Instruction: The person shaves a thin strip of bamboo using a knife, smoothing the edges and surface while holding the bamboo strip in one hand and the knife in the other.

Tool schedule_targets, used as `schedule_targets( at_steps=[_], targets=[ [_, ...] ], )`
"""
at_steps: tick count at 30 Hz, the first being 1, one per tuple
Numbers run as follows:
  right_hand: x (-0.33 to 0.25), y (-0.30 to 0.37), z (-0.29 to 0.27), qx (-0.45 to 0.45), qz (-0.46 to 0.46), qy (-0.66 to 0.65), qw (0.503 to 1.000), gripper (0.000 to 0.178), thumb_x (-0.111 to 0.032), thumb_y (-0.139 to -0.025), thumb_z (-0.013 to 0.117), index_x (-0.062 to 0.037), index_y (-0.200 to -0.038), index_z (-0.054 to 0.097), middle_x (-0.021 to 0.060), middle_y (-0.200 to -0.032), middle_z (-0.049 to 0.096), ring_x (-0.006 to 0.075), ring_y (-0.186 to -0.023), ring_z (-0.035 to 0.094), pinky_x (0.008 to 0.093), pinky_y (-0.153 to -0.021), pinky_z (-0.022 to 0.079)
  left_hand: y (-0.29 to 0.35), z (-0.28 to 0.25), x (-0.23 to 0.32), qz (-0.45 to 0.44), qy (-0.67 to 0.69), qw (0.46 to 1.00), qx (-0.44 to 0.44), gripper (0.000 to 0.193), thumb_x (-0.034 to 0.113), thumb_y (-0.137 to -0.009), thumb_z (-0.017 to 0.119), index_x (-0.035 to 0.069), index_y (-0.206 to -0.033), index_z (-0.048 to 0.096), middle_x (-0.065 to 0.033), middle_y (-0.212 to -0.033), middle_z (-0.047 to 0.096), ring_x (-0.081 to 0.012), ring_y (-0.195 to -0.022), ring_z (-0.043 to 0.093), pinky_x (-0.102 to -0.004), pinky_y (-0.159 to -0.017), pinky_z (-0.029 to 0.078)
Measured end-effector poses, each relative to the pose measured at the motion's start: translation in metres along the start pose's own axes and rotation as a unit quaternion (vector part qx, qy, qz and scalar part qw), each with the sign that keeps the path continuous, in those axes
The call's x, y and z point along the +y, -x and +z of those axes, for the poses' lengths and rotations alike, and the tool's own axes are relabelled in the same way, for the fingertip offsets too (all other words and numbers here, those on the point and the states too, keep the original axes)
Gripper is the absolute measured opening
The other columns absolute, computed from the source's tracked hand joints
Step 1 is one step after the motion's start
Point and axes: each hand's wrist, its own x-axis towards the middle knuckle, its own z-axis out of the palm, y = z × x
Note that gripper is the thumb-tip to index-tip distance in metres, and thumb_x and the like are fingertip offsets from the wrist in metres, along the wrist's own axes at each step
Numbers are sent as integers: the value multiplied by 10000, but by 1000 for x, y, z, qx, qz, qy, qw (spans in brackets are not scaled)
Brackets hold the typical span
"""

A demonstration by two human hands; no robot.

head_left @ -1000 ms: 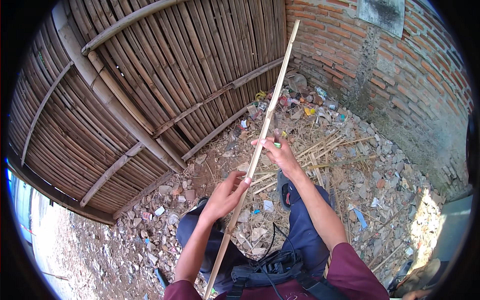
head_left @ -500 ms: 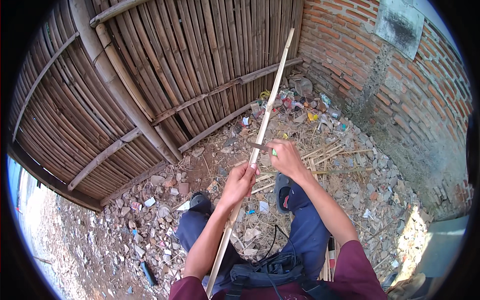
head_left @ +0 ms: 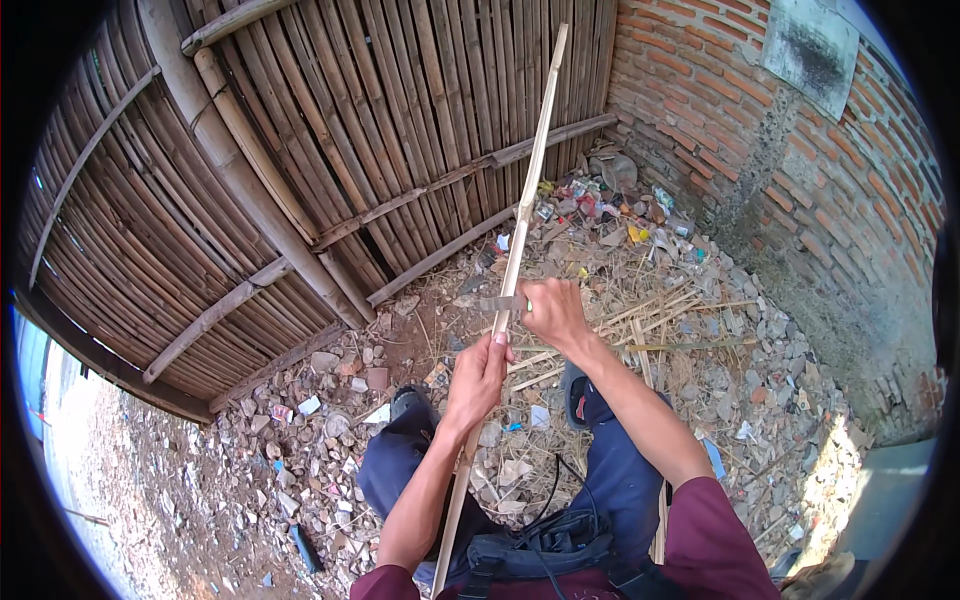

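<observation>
A long pale bamboo strip [head_left: 531, 170] runs from beside my lap up toward the bamboo fence. My left hand [head_left: 479, 372] is closed around the strip at mid-length. Just above it, my right hand [head_left: 553, 312] grips a knife handle, and the short grey blade [head_left: 498, 303] lies flat across the strip. Both hands sit close together over my knees. My legs in blue trousers [head_left: 610, 470] are below, and a sandal [head_left: 573, 382] shows next to my right forearm.
A woven bamboo fence [head_left: 330, 140] with cross rails stands ahead and to the left. A red brick wall [head_left: 760, 150] closes the right side. Rubble, litter and loose bamboo splints [head_left: 650, 320] cover the ground. A black strapped bag [head_left: 530, 560] hangs at my waist.
The view has tilted and the strip now stands steeper. My two hands have drawn closer together on the strip, the left sliding up toward the knife.
</observation>
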Motion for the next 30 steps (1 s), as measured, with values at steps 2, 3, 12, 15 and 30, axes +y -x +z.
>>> schedule_targets(
  at_steps=[2,3,12,15,30],
  targets=[
    [-3,-2,4,28,-10,3,1000,90,-103,-760,636,-62,-724,708,221,-667,682,431,-662,711,547,-611,553,1,-4,4,-2,-21,1000,6,441,339,-1169,449,32,-910,630,13,-573,458,-100,-518,428,-337,-506,351],
    [-1,-5,7,29,-8,4,1000,90,-103,-760,636,-62,-724,708,221,-667,682,431,-662,711,547,-611,553,1,-7,10,-15,-19,1000,5,443,341,-1169,450,32,-906,628,13,-573,460,-99,-516,427,-335,-504,352],
    [90,-33,-11,142,202,40,968,228,-84,-865,603,-12,-948,803,304,-791,711,477,-764,719,568,-692,553,43,-17,24,-39,-50,995,-75,425,323,-1167,456,23,-911,614,-15,-573,489,-102,-476,475,-322,-475,386],
    [101,-27,-17,126,209,-60,968,238,-143,-914,616,24,-918,786,247,-781,744,426,-710,720,536,-689,537,40,-18,24,-72,-3,994,-81,433,329,-1171,446,20,-917,610,10,-588,482,-86,-464,454,-313,-457,390],
    [27,-10,-45,10,252,-630,735,251,-324,-987,750,-90,-1075,724,-56,-762,647,3,-484,351,222,-457,236,19,-44,41,-116,33,944,-306,461,425,-1171,430,-3,-1189,602,-98,-820,721,-167,-777,749,-325,-719,608]
  ],
)
